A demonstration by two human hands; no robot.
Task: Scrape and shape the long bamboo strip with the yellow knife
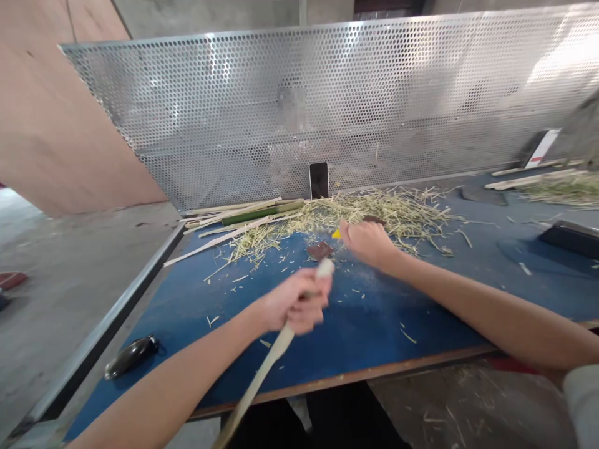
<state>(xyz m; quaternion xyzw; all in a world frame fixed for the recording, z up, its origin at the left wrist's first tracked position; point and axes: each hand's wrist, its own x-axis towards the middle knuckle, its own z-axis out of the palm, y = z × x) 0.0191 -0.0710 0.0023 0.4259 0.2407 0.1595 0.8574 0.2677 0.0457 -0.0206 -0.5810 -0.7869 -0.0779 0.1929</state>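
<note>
My left hand (299, 302) is closed round a long pale bamboo strip (264, 369). The strip's rounded end sticks up past my fingers, and its other end runs down over the table's front edge toward my lap. Farther off to the right, my right hand (367, 242) is closed on a tool of which only a small yellow tip (336, 234) shows; the rest is hidden by the fingers. Between the hands a small brown flat piece (321, 251) lies on the blue table (374, 318). Another dark brown piece (374, 219) shows just behind my right hand.
Pale shavings (421, 215) are heaped behind my hands. Bamboo strips and a green bamboo piece (255, 216) lie at the back left. A phone (319, 179) leans on the perforated metal screen (234, 112). A shiny dark object (131, 357) sits front left, a black box (573, 237) at right.
</note>
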